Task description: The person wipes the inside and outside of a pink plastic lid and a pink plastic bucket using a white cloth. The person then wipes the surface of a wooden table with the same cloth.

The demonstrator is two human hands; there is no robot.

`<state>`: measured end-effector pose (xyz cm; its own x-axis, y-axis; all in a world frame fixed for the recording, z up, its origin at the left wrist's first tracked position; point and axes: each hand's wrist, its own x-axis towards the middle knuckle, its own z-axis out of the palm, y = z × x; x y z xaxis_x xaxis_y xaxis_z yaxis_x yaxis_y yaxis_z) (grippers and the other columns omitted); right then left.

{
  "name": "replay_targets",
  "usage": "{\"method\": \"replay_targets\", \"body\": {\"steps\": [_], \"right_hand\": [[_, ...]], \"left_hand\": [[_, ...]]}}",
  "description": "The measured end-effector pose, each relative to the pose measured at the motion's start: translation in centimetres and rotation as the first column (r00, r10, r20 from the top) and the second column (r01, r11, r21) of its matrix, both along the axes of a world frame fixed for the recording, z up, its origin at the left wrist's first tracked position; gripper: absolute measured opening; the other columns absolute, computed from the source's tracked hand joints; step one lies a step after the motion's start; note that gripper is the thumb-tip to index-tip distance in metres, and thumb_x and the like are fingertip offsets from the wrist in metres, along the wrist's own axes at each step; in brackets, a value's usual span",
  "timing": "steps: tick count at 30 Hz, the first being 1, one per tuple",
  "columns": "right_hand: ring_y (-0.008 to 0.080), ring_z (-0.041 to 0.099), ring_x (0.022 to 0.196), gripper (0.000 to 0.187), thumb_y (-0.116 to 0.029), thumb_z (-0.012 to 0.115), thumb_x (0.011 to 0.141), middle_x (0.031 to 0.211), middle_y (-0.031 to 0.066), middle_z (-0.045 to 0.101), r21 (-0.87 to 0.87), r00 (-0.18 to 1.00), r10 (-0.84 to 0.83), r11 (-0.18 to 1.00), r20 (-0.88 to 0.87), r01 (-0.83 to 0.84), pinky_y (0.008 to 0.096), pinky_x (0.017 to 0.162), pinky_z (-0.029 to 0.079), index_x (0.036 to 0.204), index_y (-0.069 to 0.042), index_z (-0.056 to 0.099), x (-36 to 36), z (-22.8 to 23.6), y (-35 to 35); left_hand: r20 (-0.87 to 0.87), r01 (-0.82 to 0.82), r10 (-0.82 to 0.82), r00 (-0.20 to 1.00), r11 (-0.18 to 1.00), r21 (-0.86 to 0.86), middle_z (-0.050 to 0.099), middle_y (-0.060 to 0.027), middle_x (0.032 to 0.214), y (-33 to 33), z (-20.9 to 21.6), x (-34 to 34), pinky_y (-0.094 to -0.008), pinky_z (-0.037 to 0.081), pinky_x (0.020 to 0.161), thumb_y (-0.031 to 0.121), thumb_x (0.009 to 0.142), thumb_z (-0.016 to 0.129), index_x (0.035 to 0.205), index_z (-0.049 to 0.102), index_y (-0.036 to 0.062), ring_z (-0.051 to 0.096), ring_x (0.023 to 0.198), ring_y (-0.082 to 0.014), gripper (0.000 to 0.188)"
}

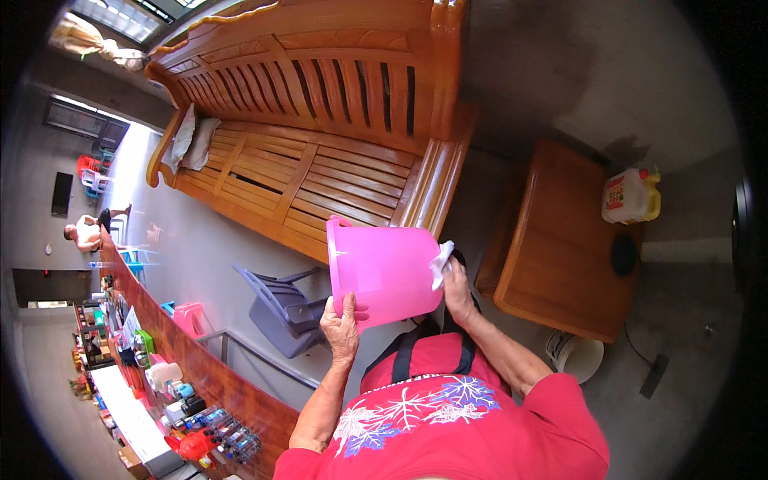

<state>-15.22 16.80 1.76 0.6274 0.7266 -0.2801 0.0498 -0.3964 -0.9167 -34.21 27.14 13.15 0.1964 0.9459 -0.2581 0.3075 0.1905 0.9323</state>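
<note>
A pink translucent plastic bucket is held up in front of my body, tilted on its side with its rim toward the left. My left hand grips the bucket near the rim, thumb on the outside and the other fingers showing through the wall. At the bucket's base, my right hand holds a white cloth against the outside. The fingers of that hand are partly hidden behind the cloth and bucket.
A long slatted wooden bench stands ahead. To the right, a wooden side table carries a plastic jug. A grey plastic chair is on the left, beside a counter crowded with bottles. A person is far left.
</note>
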Motion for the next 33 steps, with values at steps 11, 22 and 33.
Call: {"method": "replay_targets", "body": {"steps": [11,22,33], "right_hand": [[0.0323,0.043,0.114,0.038,-0.012,0.055,0.081,0.122,0.0110,0.048,0.174,0.692,0.274,0.847,0.668,-0.503,0.0444,0.094,0.036,0.119,-0.011,0.057,-1.0,8.1,8.3],[0.0369,0.058,0.090,0.022,-0.015,0.053,0.084,0.098,0.0206,0.060,0.105,0.857,0.294,0.924,0.424,-0.368,0.0444,0.080,0.046,0.100,-0.006,0.064,2.2,1.3,17.2],[0.0306,0.045,0.109,0.037,-0.009,0.062,0.072,0.117,0.0093,0.049,0.283,0.513,0.118,0.720,0.850,-0.634,0.0423,0.091,0.035,0.108,-0.006,0.057,-5.3,7.7,4.9]], "left_hand": [[-0.049,0.078,-0.074,0.996,0.993,0.083,0.065,-0.0076,0.070,-0.2,-1.0,0.7,-0.0245,0.049,0.051,0.024,0.093,0.057,0.094,0.059,0.0003,0.063,0.058,-0.0129,0.024],[-0.151,0.093,-0.082,0.985,0.993,0.068,0.068,-0.0081,0.070,-0.3,1.3,2.8,-0.0270,0.050,0.055,0.022,0.092,0.059,0.091,0.061,0.0006,0.066,0.060,-0.0141,0.021],[-0.043,0.040,-0.036,0.998,0.994,0.105,0.049,-0.0036,0.067,3.3,0.3,4.1,-0.0297,0.041,0.057,0.044,0.097,0.043,0.085,0.056,0.0020,0.045,0.062,-0.0119,0.045]]}}
